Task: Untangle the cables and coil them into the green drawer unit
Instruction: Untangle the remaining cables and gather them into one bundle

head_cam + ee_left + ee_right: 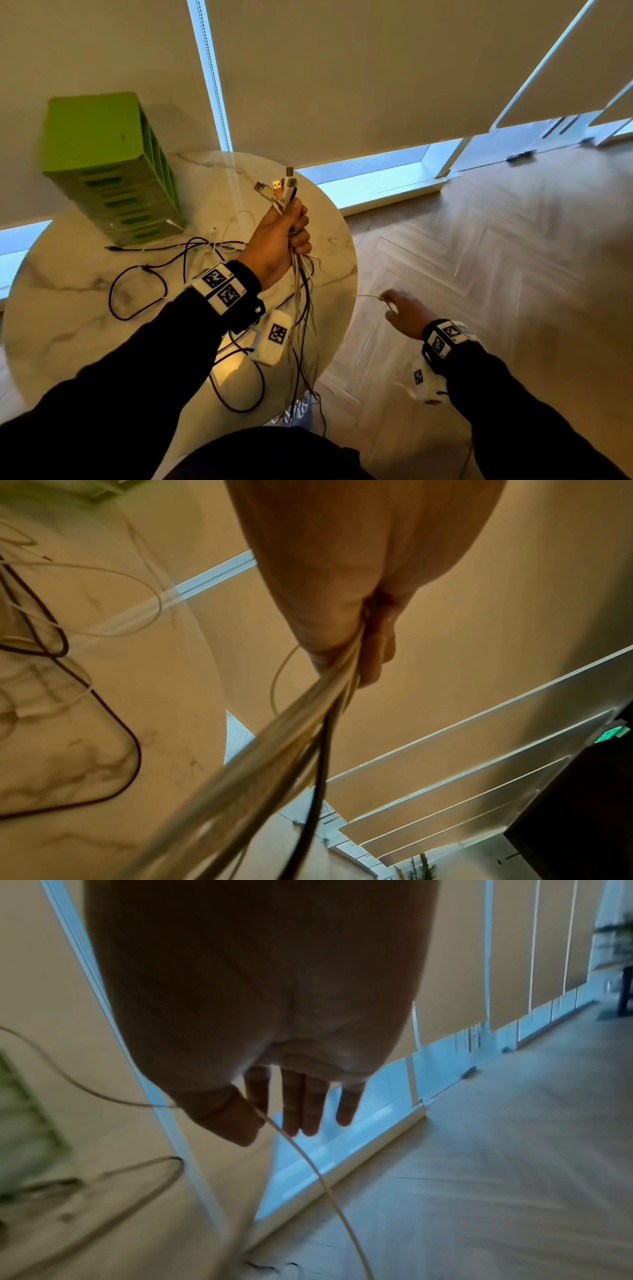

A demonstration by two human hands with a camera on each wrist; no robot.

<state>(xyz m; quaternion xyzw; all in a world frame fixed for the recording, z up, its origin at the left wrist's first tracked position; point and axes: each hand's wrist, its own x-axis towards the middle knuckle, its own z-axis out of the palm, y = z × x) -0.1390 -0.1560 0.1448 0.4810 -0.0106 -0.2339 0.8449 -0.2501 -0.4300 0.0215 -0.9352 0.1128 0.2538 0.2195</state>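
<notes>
The left hand (281, 240) is gripping a bundle of cables (301, 274) in a closed fist above the round marble table (68, 308), with the plugs (279, 186) sticking up out of the top of the fist and the white and dark cords hanging down past the table edge toward the floor. In the left wrist view the fingers (377, 653) are curling tightly round the cords. The right hand (406, 313) is reaching out over the wooden floor (513, 240), off the table's right side, pinching a single thin white cable (308, 1158) between thumb and forefinger while the other fingers are hanging fairly straight. More loose black and white cables (137, 284) are lying looped on the tabletop. The green drawer unit (109, 168) is standing at the far left of the table, well apart from both hands.
</notes>
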